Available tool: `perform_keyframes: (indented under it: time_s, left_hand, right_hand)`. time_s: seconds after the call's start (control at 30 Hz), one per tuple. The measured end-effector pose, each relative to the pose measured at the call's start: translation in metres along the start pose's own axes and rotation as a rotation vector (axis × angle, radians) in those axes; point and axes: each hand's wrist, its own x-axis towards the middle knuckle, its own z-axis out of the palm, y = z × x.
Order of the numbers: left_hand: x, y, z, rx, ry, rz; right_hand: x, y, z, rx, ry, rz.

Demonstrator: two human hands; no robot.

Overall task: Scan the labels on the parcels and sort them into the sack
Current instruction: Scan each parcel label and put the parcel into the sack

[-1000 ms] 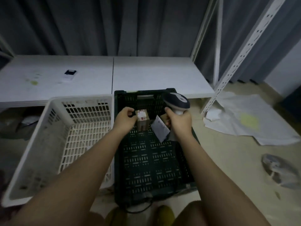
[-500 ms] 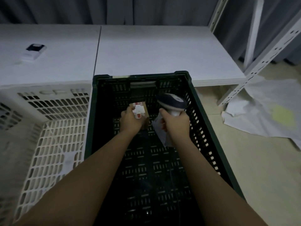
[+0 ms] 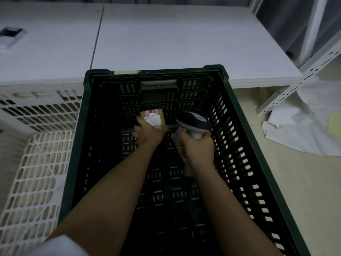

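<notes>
Head view, looking down into a dark green crate: the left hand grasps a small cardboard parcel from below, fingers curled round its lower edge, with the white and red label facing up. Just beside it, the right hand is clenched round the pale handle of a barcode scanner, whose dark head points toward the parcel. A flat grey-white packet is pinched under the same hand against the handle and hangs down below the wrist. Both forearms reach inside the crate, low near its far wall. A white slotted crate stands touching the green one on the left. Beyond both lies a white surface with a small dark device at its left edge. White crumpled sheeting lies on the floor to the right, beside a perforated metal rack post.
</notes>
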Motion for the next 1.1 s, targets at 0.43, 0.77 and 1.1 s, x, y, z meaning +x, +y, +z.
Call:
perform_keyframes:
  time_s: [0.43, 0.77, 1.1]
  left_hand:
    - [-0.082, 0.007, -0.112, -0.363, -0.161, 0.244]
    - [-0.218, -0.024, -0.267, -0.602, -0.202, 0.284]
    - [-0.303, -0.091, -0.334, -0.714, -0.402, 0.343]
  right_hand:
    - [-0.067, -0.037, 0.014, 0.261, 0.116, 0.051]
    - [-0.212, -0.097, 0.001, 0.243, -0.007, -0.084]
    - [-0.311, -0.095, -0.018, 0.133, 0.045, -0.262]
